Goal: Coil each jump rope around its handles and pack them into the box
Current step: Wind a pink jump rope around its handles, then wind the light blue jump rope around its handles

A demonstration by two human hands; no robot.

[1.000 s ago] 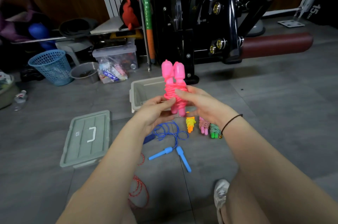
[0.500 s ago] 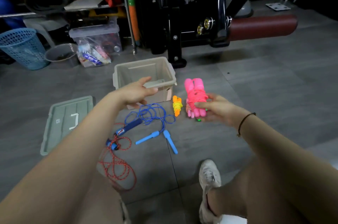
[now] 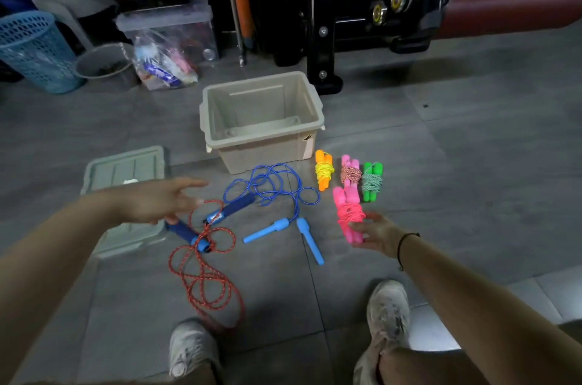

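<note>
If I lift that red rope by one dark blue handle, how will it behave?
Probably floppy: the red rope lies in loose, tangled loops, so it should trail and may snag. The farther dark blue handle would likely drag behind. The handles look foam-padded, so probably grippy.

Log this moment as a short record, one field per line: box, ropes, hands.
box: beige box open, no rope inside; lid on floor, left of it
coiled: right of box, orange bundle, pale pink bundle, green bundle, bright pink bundle
loose: blue rope, red rope
left hand: open, over dark blue handle
right hand: at bright pink bundle's lower end, grip unclear
</note>
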